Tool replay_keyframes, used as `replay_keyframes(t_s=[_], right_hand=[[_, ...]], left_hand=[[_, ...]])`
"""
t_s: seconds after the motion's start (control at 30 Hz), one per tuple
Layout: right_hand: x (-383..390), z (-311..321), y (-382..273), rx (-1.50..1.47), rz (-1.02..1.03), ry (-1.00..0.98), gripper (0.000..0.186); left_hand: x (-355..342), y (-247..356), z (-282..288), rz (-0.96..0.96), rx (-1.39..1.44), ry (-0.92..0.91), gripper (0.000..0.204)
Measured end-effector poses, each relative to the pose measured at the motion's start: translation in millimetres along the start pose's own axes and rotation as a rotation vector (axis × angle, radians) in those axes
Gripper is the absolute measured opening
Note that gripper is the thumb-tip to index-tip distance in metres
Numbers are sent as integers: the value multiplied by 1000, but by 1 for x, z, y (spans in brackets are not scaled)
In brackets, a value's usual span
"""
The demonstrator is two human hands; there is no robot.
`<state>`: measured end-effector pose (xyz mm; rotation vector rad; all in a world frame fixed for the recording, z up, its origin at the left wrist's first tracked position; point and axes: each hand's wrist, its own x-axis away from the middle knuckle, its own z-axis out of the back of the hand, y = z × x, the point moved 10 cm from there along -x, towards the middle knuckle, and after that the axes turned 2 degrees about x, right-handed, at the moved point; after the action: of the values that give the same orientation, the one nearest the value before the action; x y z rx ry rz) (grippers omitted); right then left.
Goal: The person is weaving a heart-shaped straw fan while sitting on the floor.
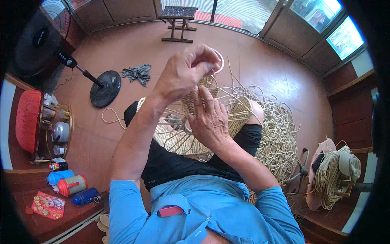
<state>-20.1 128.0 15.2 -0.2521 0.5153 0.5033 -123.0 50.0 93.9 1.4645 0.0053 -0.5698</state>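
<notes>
A woven piece of straw-coloured cord (pixel 178 142) spreads across my lap, with many loose strands fanning out from it. Over its narrow raised middle, my left hand (pixel 187 69) is closed, thumb and fingertips pinched together; what they hold, if anything, is too small to make out. Just below, my right hand (pixel 211 122) lies with fingers stretched out against the weave, pointing away from me. Both hands cover part of the woven middle. A white round rim (pixel 220 61) shows right behind my left fingertips; the rest of it is hidden.
A big heap of loose cord (pixel 280 142) lies on the floor at my right. Farther right, a coil of cord (pixel 329 175) and a cap (pixel 349 166) rest on a stand. At left are a standing fan (pixel 105 89), a rag (pixel 137 74) and several bottles; a stool (pixel 177 14) stands ahead.
</notes>
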Motion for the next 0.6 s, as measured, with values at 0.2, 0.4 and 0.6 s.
replay_keyframes(t_s=[0.2,0.4,0.6], right_hand=[[-2,-2,0,17,5,-19,88],[-2,-6,-4,33,15,-26,88],[-3,-2,-2,-18,-27,-18,87]], left_hand=[[12,1,16,-68,-31,80,13],[-8,2,11,-85,7,45,11],[-2,-9,9,-14,50,-11,19]])
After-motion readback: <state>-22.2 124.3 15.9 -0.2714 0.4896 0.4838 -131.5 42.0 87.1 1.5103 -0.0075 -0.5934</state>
